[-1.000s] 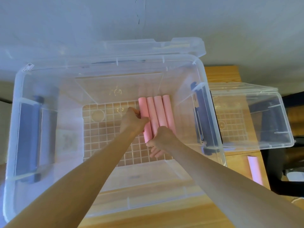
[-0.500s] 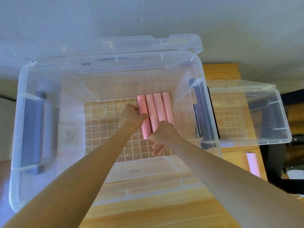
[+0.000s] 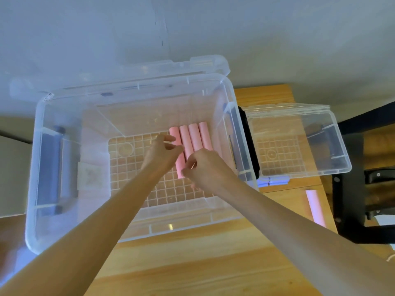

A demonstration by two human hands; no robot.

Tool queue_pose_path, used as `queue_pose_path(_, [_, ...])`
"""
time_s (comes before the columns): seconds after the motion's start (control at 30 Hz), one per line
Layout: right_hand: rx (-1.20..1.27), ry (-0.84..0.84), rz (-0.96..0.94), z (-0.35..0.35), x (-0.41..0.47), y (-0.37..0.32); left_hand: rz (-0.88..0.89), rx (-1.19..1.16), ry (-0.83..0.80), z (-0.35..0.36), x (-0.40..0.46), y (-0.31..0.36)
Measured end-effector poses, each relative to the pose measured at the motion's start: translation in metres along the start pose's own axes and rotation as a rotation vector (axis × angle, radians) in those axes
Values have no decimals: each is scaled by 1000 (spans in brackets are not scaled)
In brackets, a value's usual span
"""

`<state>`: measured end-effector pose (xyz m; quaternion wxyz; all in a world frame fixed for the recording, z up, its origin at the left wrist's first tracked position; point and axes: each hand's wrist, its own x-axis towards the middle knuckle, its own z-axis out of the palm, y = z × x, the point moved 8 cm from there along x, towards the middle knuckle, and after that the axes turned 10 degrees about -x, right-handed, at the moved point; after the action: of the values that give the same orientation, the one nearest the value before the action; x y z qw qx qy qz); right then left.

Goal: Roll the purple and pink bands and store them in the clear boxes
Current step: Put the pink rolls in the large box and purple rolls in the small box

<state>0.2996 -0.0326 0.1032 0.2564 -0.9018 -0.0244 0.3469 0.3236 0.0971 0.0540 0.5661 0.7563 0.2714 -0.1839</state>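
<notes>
A big clear box (image 3: 136, 227) stands open on the wooden worktop (image 3: 192, 263), filling its left and middle part, with its lid (image 3: 149, 71) tipped back at the far side. Both arms reach down into it from the near edge.

The left hand (image 3: 159, 152) hovers over the gridded floor of the box, its grip loose and fairly wide: fingers relaxed and a little spread, thumb pointing toward the rolls, nothing held. Its fingertips lie just beside, perhaps touching, the leftmost of the pink rolls (image 3: 193, 138); the contact itself cannot be made out.

The four pink rolls lie side by side, touching one another, on the floor of the box at its right side, their far ends close to the far wall and the rightmost one against the right wall.

The right hand (image 3: 203, 167) sits over the near ends of those rolls and hides them. Its grip is narrow, fingers curled in with the thumb near the forefinger, at the near end of the leftmost roll; whether it actually pinches that roll cannot be told.

Right of the big box, a smaller clear box (image 3: 299, 174) stands open near the worktop's far right corner. Just in front of it lies a purple band (image 3: 273, 180), and toward the right edge a single pink roll (image 3: 315, 208) rests on the wood.
</notes>
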Motion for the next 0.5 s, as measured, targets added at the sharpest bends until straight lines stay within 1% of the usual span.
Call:
queue_pose_path(0.13, [142, 104, -102, -32, -38, -9, 82, -109, -16, 0, -50, 33])
queue_pose_path(0.27, [238, 179, -177, -56, -74, 3, 224, -125, -39, 5, -105, 71])
queue_pose_path(0.4, [322, 223, -153, -71, -107, 45, 318, -103, -136, 42, -154, 101])
queue_pose_path(0.5, [365, 242, -100, -74, -126, 88, 312, -78, -246, 87, -178, 109])
